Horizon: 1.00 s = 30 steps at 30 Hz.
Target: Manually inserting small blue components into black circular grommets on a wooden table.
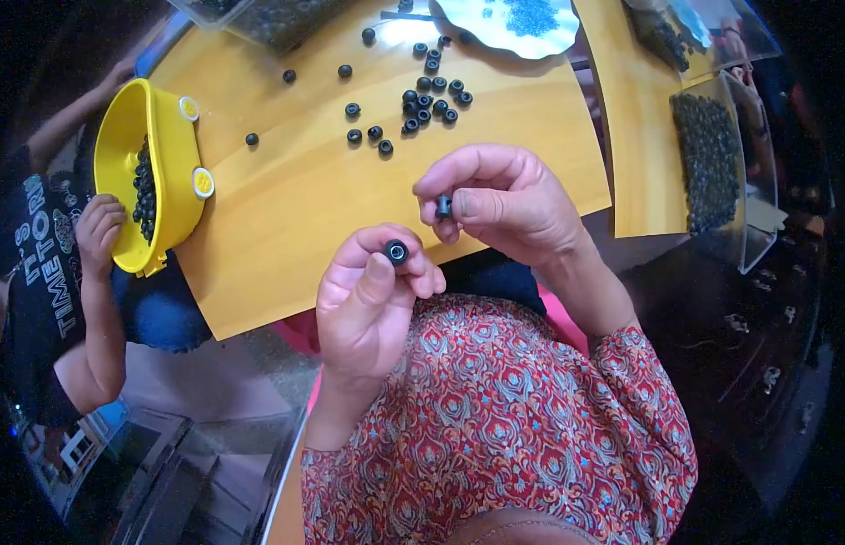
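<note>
Between the thumb and fingers of my left hand [359, 300] is a round black cap [396, 252], its open end with a pale ring inside turned up. My right hand [509, 200], a little higher and to the right, pinches a small black plug-like piece [444, 207] with a narrower stem. The two pieces are apart, both held above the table's near edge. Beyond my hands, several similar round black pieces [423, 102] lie loosely grouped on the yellow table [286, 209].
At the left, another person's hand [100, 234] grips a yellow tub [179, 150] holding black pieces. A white scalloped plate [554, 41] with small blue bits sits at the far edge. Clear bins of dark pieces stand at the right [709, 163] and far left [277, 23].
</note>
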Available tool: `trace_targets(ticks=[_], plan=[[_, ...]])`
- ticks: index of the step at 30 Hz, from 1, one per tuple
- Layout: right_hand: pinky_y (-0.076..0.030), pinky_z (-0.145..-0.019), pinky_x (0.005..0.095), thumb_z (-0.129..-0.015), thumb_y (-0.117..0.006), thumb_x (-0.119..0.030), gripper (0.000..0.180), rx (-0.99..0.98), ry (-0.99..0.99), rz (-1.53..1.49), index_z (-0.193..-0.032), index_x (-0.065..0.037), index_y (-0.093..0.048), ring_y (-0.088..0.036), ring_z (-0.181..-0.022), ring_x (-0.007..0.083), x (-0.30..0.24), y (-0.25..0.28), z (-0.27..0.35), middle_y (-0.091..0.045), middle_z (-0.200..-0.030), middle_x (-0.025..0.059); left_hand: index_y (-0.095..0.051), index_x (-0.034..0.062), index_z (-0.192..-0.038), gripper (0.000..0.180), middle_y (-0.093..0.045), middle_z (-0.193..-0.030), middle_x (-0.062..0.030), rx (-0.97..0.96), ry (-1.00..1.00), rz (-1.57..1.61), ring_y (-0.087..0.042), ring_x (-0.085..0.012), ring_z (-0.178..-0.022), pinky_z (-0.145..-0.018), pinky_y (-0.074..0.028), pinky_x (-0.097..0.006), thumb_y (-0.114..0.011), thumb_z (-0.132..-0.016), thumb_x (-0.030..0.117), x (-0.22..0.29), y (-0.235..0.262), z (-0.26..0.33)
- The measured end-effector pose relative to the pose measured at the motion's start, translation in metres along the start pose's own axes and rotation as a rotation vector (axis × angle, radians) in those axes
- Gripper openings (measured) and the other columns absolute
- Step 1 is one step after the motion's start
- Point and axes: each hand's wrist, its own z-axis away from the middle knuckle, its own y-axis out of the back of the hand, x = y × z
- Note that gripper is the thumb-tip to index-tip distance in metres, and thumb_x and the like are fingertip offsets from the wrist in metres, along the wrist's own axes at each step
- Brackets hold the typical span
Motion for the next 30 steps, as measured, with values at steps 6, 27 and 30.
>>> trace_targets(ticks=[6,27,30], plan=[[-0.053,-0.072,0.0305,-0.085,-0.062,-0.007,0.020,0.020,0.099,0.095,-0.101,0.005,-0.058,-0.063,-0.082,0.0212,0.001,-0.015,0.003,-0.064,-0.097,0.0210,-0.054,-0.0012,-0.104,0.026,-0.057,-0.089,-0.0103,0.055,-0.029,-0.010,-0.054,-0.0178,-0.075,-0.075,-0.045,-0.035,-0.056,-0.092,0.021,0.006,-0.003,0.008],[-0.047,-0.073,0.0283,-0.070,-0.072,0.008,0.029,0.056,0.429,0.593,-0.096,0.004,-0.061,-0.059,-0.083,0.0206,0.008,-0.028,0.034,-0.061,-0.088,0.0143,-0.057,-0.0016,-0.104,0.021,-0.060,-0.087,-0.0100,0.095,-0.039,-0.060,-0.054,-0.0168,-0.074,-0.073,-0.045,-0.032,-0.060,-0.090,0.014,-0.003,-0.019,0.026],[-0.047,-0.068,0.0280,-0.069,-0.073,0.007,0.025,-0.034,0.567,0.784,-0.090,0.003,-0.061,-0.059,-0.078,0.0198,0.002,-0.028,0.030,-0.062,-0.084,0.0140,-0.057,-0.0023,-0.104,0.021,-0.061,-0.088,-0.0104,0.079,-0.050,-0.080,-0.055,-0.0169,-0.074,-0.073,-0.045,-0.031,-0.060,-0.089,0.013,-0.002,-0.022,0.026]])
